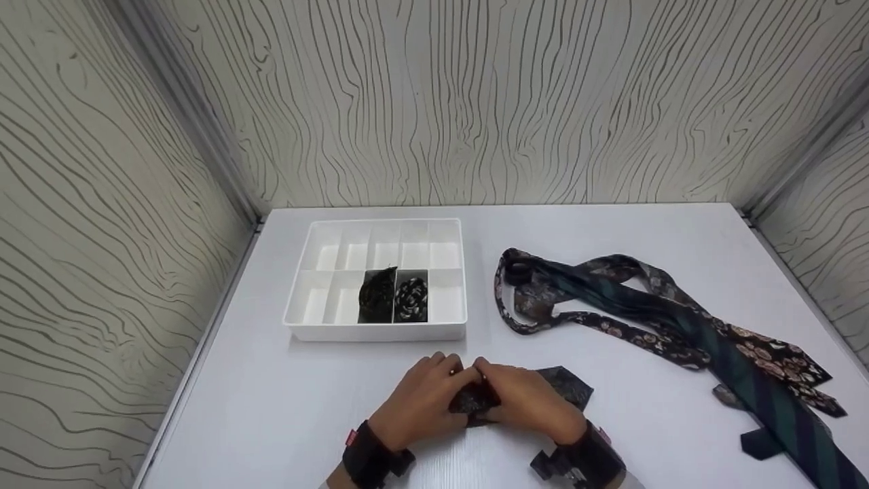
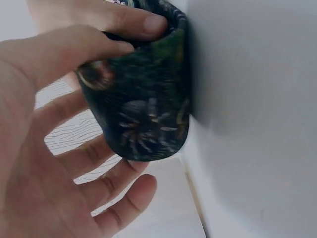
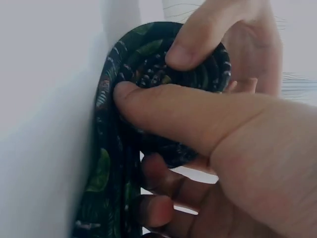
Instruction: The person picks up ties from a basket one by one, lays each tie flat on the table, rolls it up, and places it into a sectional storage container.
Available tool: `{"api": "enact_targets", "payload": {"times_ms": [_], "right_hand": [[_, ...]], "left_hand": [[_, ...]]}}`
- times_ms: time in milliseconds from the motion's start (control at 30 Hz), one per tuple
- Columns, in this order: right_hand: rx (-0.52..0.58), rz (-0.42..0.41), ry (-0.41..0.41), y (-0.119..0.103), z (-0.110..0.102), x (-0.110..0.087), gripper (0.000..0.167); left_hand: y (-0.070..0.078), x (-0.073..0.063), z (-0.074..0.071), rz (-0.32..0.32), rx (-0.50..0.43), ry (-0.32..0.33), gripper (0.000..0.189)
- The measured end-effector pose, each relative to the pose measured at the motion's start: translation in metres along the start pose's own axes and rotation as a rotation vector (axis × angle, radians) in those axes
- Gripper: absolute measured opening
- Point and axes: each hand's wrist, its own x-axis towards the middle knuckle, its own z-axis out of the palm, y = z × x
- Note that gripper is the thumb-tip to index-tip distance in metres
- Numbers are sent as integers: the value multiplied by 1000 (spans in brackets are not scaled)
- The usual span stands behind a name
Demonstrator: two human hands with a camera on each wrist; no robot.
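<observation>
Holding one partly rolled dark patterned tie (image 1: 475, 401) between your two hands, you work low and central on a white counter (image 1: 237, 407), well in from its left and right edges. Your left hand (image 1: 428, 401) pinches one side of the coil; its thumb (image 2: 64, 54) presses the roll and its other fingers (image 2: 116, 183) spread loosely behind. Your right hand (image 1: 533, 401) grips the other side, its thumb (image 3: 163, 106) on the spiral face and its fingers (image 3: 161, 208) curled below.

The coil appears to stand on its rolled edge, touching the counter, spiral face toward you. From it, the flat tail (image 1: 569, 387) runs out beneath your right hand, its long axis pointing toward the counter's right edge and slightly toward the back. Your right hand is therefore the nearer one to the tail.

Your left hand is the nearer to a white divided tray (image 1: 377, 333), which sits beyond it, toward the counter's back left corner. In the tray's near row, the third compartment from the left holds a black roll (image 1: 377, 299) and the fourth a black-and-white roll (image 1: 411, 299). Loose ties (image 1: 736, 370) sprawl along the counter's right side.
</observation>
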Motion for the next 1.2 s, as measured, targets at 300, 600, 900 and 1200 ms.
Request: {"api": "enact_targets", "payload": {"times_ms": [300, 600, 900, 1200], "right_hand": [[28, 56, -9, 3, -6, -3, 82], [-27, 8, 18, 0, -2, -2, 62], [-20, 38, 13, 2, -5, -3, 89], [-47, 21, 35, 1, -6, -2, 55]], "left_hand": [[4, 1, 0, -8, 22, 44, 40], [5, 0, 0, -18, 9, 15, 56], [2, 0, -1, -17, 3, 10, 44], [7, 2, -3, -31, -3, 11, 49]]}}
